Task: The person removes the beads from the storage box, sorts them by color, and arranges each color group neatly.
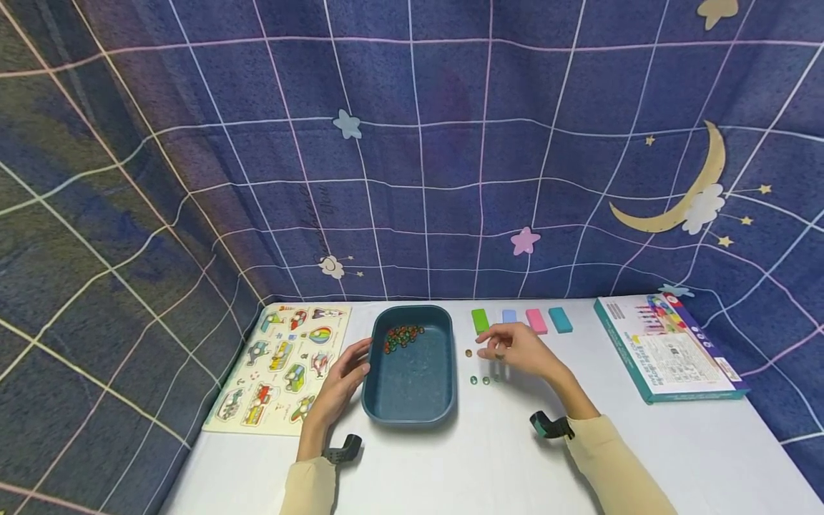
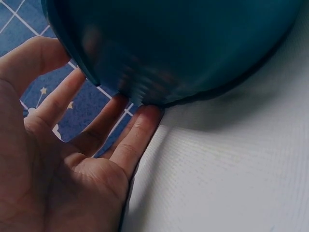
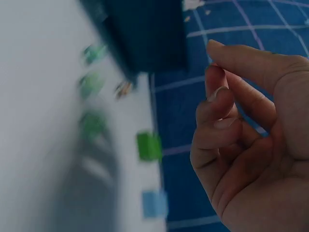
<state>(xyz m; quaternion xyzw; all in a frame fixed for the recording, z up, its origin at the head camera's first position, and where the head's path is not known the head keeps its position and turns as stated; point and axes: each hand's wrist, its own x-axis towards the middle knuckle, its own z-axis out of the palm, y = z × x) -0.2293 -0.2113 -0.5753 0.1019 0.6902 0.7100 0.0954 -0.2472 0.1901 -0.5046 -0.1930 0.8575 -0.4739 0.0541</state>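
Note:
A dark teal plastic bin [image 1: 412, 418] stands on the white table with a heap of small round red and green beads [image 1: 400, 337] in its far left corner. My left hand [image 1: 344, 379] rests against the bin's left wall; in the left wrist view its extended fingers [image 2: 137, 135] touch the outside of that wall. To the right of the bin, my right hand [image 1: 515, 349] hovers over the table, fingers loosely bent, with nothing visible between thumb and fingertips. Just left of its fingertips lies an orange-brown bead [image 1: 468, 352]. Several green beads [image 1: 486, 380] form a row nearer me.
Behind the right hand, green [image 1: 480, 320], light blue [image 1: 509, 316], pink [image 1: 536, 321] and teal blocks [image 1: 560, 320] stand in a row. A picture puzzle board [image 1: 277, 372] lies at left, a flat boxed set [image 1: 669, 350] at right. A dark patterned curtain [image 1: 438, 179] borders the table's back.

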